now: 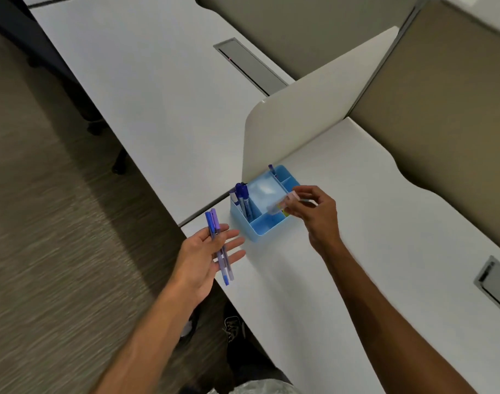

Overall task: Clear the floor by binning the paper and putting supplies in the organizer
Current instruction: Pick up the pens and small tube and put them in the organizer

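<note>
Right hand (317, 211) pinches a small pale eraser-like block (280, 205) over the blue organizer (254, 231) on the desk (356, 251), ready to drop, while the left hand (206, 251) loosely cradles pens (219, 245) (queued next, likely).

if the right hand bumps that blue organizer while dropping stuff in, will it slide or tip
Probably slide rather than tip: the organizer looks like thin, light plastic sitting low and wide on a smooth white desk. The upright pens in its corner compartment add some top weight, so a hard knock might rattle them. The divider behind it would likely stop it going backwards.
</note>
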The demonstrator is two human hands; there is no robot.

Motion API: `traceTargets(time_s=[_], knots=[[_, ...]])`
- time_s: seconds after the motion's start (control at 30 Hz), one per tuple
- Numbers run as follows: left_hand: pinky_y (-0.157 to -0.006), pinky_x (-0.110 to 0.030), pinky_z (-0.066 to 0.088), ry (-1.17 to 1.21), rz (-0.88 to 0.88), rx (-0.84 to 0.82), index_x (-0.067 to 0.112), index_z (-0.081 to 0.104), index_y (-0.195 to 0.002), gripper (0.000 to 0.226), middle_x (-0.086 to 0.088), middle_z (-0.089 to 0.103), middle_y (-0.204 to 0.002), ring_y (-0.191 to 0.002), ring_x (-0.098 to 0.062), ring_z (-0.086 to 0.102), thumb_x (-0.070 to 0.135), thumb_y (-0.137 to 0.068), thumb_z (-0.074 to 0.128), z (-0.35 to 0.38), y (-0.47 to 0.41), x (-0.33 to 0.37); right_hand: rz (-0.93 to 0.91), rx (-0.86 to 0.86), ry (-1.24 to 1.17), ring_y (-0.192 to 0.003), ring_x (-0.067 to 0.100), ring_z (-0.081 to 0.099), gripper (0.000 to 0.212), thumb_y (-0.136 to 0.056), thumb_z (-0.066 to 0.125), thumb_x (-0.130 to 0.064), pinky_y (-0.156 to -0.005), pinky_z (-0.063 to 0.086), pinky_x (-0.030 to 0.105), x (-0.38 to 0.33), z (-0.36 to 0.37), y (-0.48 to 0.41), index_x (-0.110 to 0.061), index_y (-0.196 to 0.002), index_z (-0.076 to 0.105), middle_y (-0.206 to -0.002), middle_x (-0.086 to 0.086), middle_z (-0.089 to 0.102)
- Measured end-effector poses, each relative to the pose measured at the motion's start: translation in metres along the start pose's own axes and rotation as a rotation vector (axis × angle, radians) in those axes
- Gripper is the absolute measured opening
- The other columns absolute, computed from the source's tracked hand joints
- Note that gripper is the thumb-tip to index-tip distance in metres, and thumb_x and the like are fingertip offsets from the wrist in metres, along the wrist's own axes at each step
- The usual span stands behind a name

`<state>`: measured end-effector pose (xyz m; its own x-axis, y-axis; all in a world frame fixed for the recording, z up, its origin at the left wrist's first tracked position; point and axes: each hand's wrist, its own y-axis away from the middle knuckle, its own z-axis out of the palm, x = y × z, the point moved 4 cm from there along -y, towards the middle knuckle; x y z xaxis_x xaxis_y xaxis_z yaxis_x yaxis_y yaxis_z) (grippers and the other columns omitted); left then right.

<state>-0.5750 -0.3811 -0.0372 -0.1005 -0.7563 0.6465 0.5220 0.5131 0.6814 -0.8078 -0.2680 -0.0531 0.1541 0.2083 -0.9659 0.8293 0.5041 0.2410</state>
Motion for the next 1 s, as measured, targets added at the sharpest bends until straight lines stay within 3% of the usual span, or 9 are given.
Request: traceTargets(time_s=[0.13,0.27,0.37,0.53,0.63,0.73,0.83,1.0], knots=[[-0.085,-0.048,0.061,-0.032,-0.015,-0.015,0.006,0.060,-0.125,0.025,-0.016,0.073,-0.117,-0.102,-0.032,0.074,0.010,-0.101,0.052,0.014,-0.015,0.002,-0.108,0.194,0.291,-0.089,0.016,0.072,0.013,-0.085,0.077,-0.023,-0.078,0.060,0.028,0.003,-0.021,-0.044,-0.024,-0.095,0.069,-0.091,-0.009,0.072],[-0.078,-0.043,0.064,-0.032,-0.030,-0.018,0.007,0.060,-0.125,0.025,-0.015,0.074,-0.116,-0.101,-0.031,0.075,0.010,-0.102,0.052,0.021,-0.027,0.003,-0.238,0.243,0.560,-0.085,0.013,0.063,0.015,-0.092,0.071,-0.026,-0.078,0.058,0.032,0.009,-0.024,-0.082,-0.017,-0.103,0.069,-0.099,-0.001,0.070],[-0.077,-0.042,0.064,-0.041,-0.034,-0.014,0.008,0.062,-0.123,0.024,-0.012,0.077,-0.110,-0.100,-0.030,0.075,0.011,-0.101,0.053,0.025,-0.034,0.002,-0.249,0.163,0.734,-0.087,0.013,0.062,0.020,-0.094,0.069,-0.020,-0.080,0.055,0.029,0.016,-0.017,-0.105,-0.011,-0.111,0.070,-0.108,0.008,0.070],[-0.077,-0.041,0.064,-0.052,-0.047,-0.013,0.009,0.061,-0.124,0.025,-0.011,0.077,-0.110,-0.102,-0.030,0.075,0.013,-0.101,0.055,0.028,-0.040,0.000,-0.313,-0.025,0.969,-0.089,0.027,0.063,0.014,-0.095,0.062,-0.012,-0.073,0.040,0.026,0.024,0.002,-0.118,-0.005,-0.103,0.072,-0.104,0.015,0.068],[-0.080,-0.044,0.063,-0.043,-0.050,-0.014,0.009,0.061,-0.124,0.025,-0.011,0.077,-0.111,-0.103,-0.030,0.074,0.013,-0.100,0.056,0.028,-0.041,-0.001,-0.338,-0.153,1.127,-0.082,0.029,0.060,0.011,-0.093,0.061,-0.010,-0.068,0.046,0.033,0.028,0.011,-0.124,-0.003,-0.091,0.069,-0.095,0.015,0.066],[-0.082,-0.045,0.063,-0.044,-0.048,-0.014,0.009,0.062,-0.122,0.024,-0.011,0.077,-0.110,-0.102,-0.030,0.075,0.014,-0.100,0.056,0.028,-0.042,-0.002,-0.365,-0.223,1.268,-0.085,0.028,0.058,0.016,-0.095,0.060,-0.017,-0.070,0.056,0.043,0.029,0.017,-0.128,-0.006,-0.094,0.071,-0.095,0.013,0.066],[-0.083,-0.045,0.062,-0.055,-0.046,-0.014,0.010,0.063,-0.120,0.023,-0.010,0.078,-0.109,-0.101,-0.030,0.075,0.015,-0.100,0.056,0.029,-0.041,-0.002,-0.382,-0.210,1.349,-0.084,0.026,0.056,0.020,-0.095,0.063,-0.024,-0.069,0.057,0.040,0.029,0.019,-0.134,-0.008,-0.100,0.075,-0.096,0.010,0.062],[-0.081,-0.044,0.063,-0.062,-0.044,-0.016,0.009,0.062,-0.122,0.024,-0.010,0.077,-0.109,-0.101,-0.029,0.075,0.013,-0.100,0.056,0.030,-0.040,-0.002,-0.293,-0.255,1.459,-0.068,0.021,0.053,0.017,-0.089,0.064,-0.020,-0.056,0.037,0.028,0.034,0.022,-0.151,-0.007,-0.084,0.073,-0.076,0.005,0.058]])
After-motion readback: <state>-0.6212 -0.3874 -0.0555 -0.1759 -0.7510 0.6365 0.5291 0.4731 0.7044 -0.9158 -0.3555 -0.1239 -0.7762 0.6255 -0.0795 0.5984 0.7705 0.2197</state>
